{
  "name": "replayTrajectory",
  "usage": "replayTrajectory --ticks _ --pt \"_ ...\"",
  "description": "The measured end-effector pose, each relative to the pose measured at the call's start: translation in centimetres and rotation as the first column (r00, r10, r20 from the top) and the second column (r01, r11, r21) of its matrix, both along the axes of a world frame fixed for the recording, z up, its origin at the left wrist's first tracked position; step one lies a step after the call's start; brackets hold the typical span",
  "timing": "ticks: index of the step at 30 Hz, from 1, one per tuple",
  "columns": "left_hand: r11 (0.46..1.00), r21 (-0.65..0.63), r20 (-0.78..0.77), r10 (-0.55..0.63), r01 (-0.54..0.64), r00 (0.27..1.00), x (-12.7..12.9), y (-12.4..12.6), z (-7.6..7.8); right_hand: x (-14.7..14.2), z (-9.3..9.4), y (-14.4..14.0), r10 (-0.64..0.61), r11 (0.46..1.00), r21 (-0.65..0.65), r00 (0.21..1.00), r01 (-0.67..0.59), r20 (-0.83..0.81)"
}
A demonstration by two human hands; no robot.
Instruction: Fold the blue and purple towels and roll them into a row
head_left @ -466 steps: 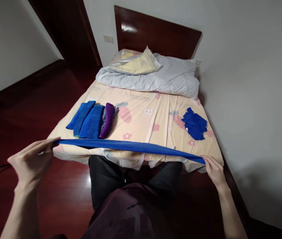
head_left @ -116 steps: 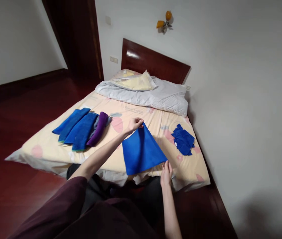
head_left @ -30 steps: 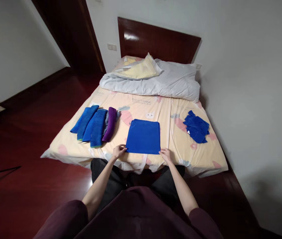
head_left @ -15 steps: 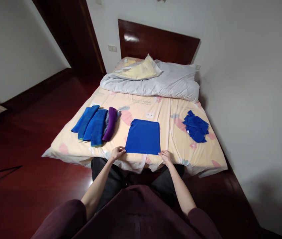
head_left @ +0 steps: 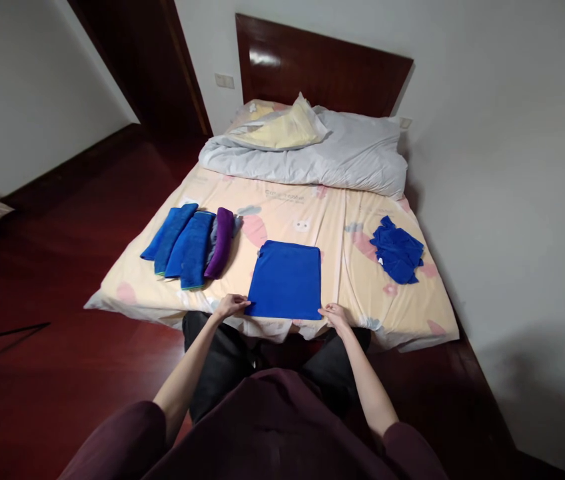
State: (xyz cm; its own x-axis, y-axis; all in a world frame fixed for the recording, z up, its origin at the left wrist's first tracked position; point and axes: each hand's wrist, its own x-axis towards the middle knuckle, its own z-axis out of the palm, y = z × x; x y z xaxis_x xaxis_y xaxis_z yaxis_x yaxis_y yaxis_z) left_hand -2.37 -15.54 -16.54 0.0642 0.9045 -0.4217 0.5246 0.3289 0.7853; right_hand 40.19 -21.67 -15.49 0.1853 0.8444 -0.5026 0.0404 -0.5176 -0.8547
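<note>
Folded blue cloth point(head_left: 285, 280) lies flat along the near edge of the bed point(head_left: 307, 210), about mid-width. The left hand point(head_left: 230, 307) holds its near left corner in a narrow grip; the right hand point(head_left: 335, 316) pinches its near right corner. Rolled blue towels point(head_left: 193, 257) lie toward the bed's left edge, crumpled blue fabric point(head_left: 398, 252) near the right.

On the bed point(head_left: 282, 212), a cloth point(head_left: 285, 280) is lying mid-frame, towels point(head_left: 194, 250) sitting centre-left, a fabric heap point(head_left: 399, 253) centre-right.
</note>
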Motion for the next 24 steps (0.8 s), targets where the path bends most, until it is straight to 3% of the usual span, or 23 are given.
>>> replayTrajectory --ticks 9,16,20,24 --pt "0.99 -0.067 0.176 0.136 -0.126 0.975 1.9 8.4 0.4 0.1 0.3 7.1 -0.013 1.0 0.023 0.999 0.012 0.032" --pt "0.96 -0.127 0.266 0.274 -0.248 0.924 3.7 15.6 0.2 -0.1 -0.2 14.4 -0.05 0.998 0.043 0.995 0.047 0.083" --pt "0.937 -0.084 0.253 0.348 -0.338 0.903 5.0 19.3 0.3 -0.4 -1.3 19.1 -0.11 0.99 0.108 0.981 0.093 0.158" --pt "0.94 0.04 0.179 0.326 -0.338 0.928 5.8 21.9 -0.1 -0.8 -2.7 23.3 -0.134 0.979 0.179 0.968 0.097 0.211"
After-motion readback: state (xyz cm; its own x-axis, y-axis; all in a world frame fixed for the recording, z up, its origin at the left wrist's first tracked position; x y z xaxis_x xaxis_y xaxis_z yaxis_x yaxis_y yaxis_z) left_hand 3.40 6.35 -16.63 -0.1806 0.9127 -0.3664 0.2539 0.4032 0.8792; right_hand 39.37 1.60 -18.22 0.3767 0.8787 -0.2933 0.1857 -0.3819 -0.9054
